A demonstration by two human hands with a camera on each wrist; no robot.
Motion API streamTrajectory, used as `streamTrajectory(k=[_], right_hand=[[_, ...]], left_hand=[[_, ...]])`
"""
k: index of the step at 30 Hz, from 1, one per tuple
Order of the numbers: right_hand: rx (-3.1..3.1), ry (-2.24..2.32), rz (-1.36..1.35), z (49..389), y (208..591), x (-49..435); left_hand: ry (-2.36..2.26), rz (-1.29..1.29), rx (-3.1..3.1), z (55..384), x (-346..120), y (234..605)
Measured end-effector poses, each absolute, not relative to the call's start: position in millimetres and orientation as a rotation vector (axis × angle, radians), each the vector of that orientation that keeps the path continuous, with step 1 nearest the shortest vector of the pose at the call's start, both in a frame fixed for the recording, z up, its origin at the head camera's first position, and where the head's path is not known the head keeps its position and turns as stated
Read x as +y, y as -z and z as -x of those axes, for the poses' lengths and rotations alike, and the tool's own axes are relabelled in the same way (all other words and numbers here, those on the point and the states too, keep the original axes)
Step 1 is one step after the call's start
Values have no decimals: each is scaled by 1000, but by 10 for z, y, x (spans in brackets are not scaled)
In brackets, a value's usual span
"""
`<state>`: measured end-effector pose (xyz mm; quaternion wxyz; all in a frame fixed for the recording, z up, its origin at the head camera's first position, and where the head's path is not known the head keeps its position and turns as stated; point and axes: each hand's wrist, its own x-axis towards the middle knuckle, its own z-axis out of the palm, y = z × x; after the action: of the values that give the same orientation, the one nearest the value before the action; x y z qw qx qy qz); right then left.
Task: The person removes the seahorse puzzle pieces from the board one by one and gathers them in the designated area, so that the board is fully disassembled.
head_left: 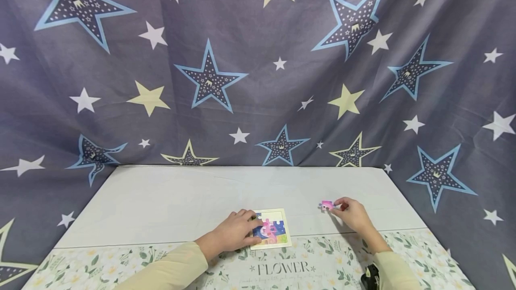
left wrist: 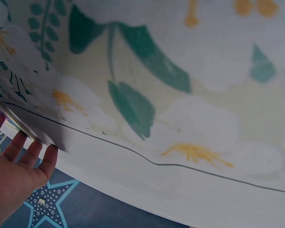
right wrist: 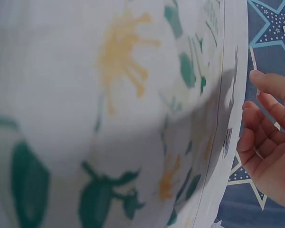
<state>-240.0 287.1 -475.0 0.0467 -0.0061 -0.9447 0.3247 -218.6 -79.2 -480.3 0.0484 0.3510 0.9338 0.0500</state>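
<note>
A small jigsaw puzzle in a pale frame [head_left: 288, 232] lies on the table, showing a pink figure on a blue background. Its upper right part is bare, with no pieces in it. My left hand [head_left: 238, 231] rests on the frame's left side, fingertips at its edge; the left wrist view shows fairly straight fingers [left wrist: 31, 153] touching that edge. To the right and farther back, my right hand [head_left: 354, 215] pinches a pink puzzle piece [head_left: 327, 205] between thumb and fingers, above the table. In the right wrist view this puzzle piece [right wrist: 254, 59] appears edge-on and thin.
The tabletop [head_left: 181, 200] is white at the back, with a flower-printed strip [head_left: 133, 265] marked "FLOWER" in front. A dark curtain [head_left: 258, 26] with stars hangs behind and at both sides. A black device [head_left: 370, 277] sits by the right wrist.
</note>
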Motion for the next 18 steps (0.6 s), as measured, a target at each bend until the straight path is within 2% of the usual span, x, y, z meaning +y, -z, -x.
streamTrajectory(k=[18], right_hand=[[-2905,-946,33,2430,4769,3045]], left_hand=[[-169,-1061,2839,2191,-798,4811]])
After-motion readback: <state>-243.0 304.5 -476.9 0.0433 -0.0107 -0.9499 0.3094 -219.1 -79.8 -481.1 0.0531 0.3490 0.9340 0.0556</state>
